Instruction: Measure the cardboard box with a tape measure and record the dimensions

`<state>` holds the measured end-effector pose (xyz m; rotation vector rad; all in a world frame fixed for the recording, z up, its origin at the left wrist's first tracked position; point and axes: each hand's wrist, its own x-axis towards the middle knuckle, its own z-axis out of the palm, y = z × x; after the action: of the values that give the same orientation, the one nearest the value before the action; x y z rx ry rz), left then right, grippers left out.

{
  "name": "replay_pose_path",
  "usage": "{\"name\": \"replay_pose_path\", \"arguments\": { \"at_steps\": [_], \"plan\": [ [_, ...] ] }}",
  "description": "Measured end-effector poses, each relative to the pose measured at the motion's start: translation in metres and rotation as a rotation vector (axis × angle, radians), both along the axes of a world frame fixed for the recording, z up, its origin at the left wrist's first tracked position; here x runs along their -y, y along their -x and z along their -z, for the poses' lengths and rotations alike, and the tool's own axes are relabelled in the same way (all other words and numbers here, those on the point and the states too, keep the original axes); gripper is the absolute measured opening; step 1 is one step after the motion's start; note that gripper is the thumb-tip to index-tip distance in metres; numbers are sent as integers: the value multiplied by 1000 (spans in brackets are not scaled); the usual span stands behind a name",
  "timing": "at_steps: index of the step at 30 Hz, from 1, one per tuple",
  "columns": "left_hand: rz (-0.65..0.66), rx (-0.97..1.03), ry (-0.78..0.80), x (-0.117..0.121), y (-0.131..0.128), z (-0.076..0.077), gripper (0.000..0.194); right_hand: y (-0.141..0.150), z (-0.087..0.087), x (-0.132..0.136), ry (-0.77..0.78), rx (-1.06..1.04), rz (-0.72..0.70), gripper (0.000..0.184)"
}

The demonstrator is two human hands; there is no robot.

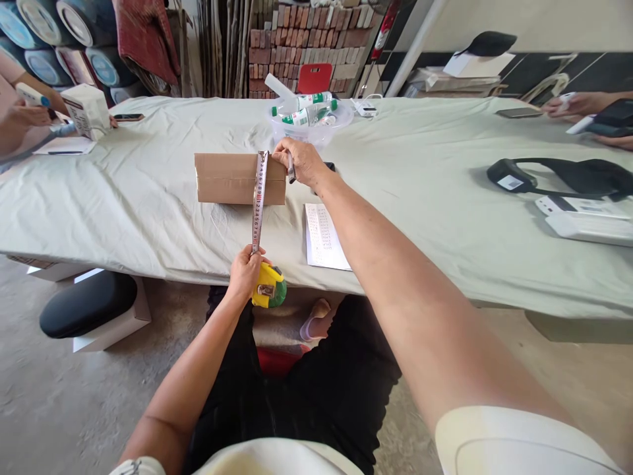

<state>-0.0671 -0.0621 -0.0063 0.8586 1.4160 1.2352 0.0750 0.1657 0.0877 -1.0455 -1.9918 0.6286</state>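
Note:
A closed brown cardboard box (225, 179) lies on the cloth-covered table in front of me. The extended blade of a tape measure (270, 290) crosses the box's right part, from its far edge toward me. My left hand (244, 272) is closed round the blade near the yellow and green case, just off the table's near edge. At the box's far right corner, my right hand (302, 161) has its fingertips close to the blade's hooked end. A short grey, pen-like object sticks down from its closed fingers; its kind is unclear. A sheet of paper with writing (321, 237) lies right of the box.
A clear plastic basin (311, 135) with bottles stands behind the box. A dark object (324, 173) is partly hidden by my right arm. Black headgear (558, 177) and white devices (583, 218) lie at right. Two other people's hands work at the table's ends.

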Motion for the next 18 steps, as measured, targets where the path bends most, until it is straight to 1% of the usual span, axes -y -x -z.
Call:
{"name": "replay_pose_path", "arguments": {
  "at_steps": [2,4,7,10,14,18],
  "plan": [
    [3,-61,12,-2,0,1,13,0,0,0,0,2,4,39],
    [10,-81,42,-5,1,0,15,-1,-1,1,7,5,3,37],
    [22,-36,109,-9,2,-3,14,-1,-1,4,16,0,11,36],
    [29,13,140,-12,2,-4,13,-1,-1,5,17,-8,19,39],
    [21,4,136,-15,2,1,13,-1,-2,8,18,-14,11,44],
    [21,-15,138,-15,3,5,11,-1,-3,12,7,-11,9,40]
  ]
}}
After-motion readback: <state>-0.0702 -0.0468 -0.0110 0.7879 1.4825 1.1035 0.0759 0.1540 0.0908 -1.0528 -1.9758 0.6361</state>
